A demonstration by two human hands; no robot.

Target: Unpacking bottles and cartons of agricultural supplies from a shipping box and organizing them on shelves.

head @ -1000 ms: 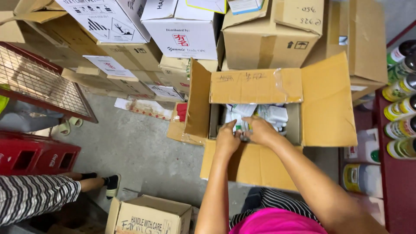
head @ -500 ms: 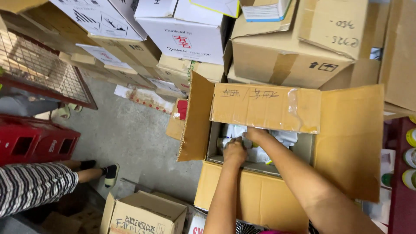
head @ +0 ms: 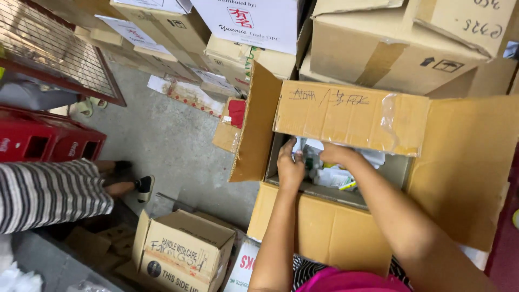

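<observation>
Both of the person's hands were down inside the open cardboard box (head: 378,178) that sat on the floor in front of them, its four brown flaps folded outward. The far flap (head: 351,116) carried a strip of clear tape and some dark handwriting. The left hand (head: 290,167) curled around a small dark-green bottle (head: 310,158), and the right hand (head: 336,155) closed in on it from the other side, so the two hands sat close together with the bottle between them; how tightly either gripped it, I could not tell. Around the bottle lay a jumble of white packets (head: 332,176) and one yellow-green piece (head: 348,185), too tangled to count.

Behind the open box rose a stack of sealed cartons: one large brown carton (head: 389,54) with tan tape and a small black arrow mark on its side, and one white carton (head: 254,24) to its left with a red square emblem and black print. More brown cartons with white labels (head: 162,38) were piled further left.

Nearer, on the floor, stood one smaller brown box (head: 184,251) with black lettering and a round dark badge. At the left were two red plastic crates (head: 48,143), a red-framed wire rack (head: 59,65), and another person's striped skirt (head: 51,194) and one black shoe (head: 145,186).
</observation>
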